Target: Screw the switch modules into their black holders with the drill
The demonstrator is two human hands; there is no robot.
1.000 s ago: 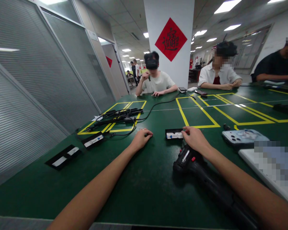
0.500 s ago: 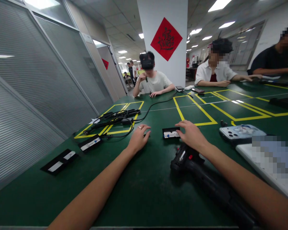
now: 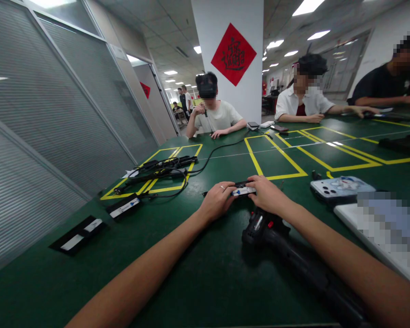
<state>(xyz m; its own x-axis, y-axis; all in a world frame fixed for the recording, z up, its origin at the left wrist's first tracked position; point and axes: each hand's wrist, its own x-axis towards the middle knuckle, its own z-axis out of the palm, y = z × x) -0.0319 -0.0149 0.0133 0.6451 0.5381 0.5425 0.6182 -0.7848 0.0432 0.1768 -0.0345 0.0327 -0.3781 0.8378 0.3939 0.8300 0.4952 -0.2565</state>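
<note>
A small black card with a white and blue strip [image 3: 242, 191] is at the centre of the green table, between my two hands. My left hand [image 3: 219, 199], with a ring on one finger, grips its left end. My right hand [image 3: 267, 195] has thumb and fingers closed on its right end. Just below my right hand lies a black handheld tool [image 3: 269, 232] with red buttons, its long handle running toward the lower right under my forearm.
Two similar black pieces [image 3: 125, 207] [image 3: 78, 235] lie at the left. Black cables [image 3: 160, 171] are piled behind them. At the right are a phone [image 3: 341, 187] and a white object [image 3: 372, 237]. People sit across the green table [image 3: 191, 278].
My left hand has moved right and taken hold of the card's left end. My right hand has shifted slightly and still holds the right end. The view has moved a little.
</note>
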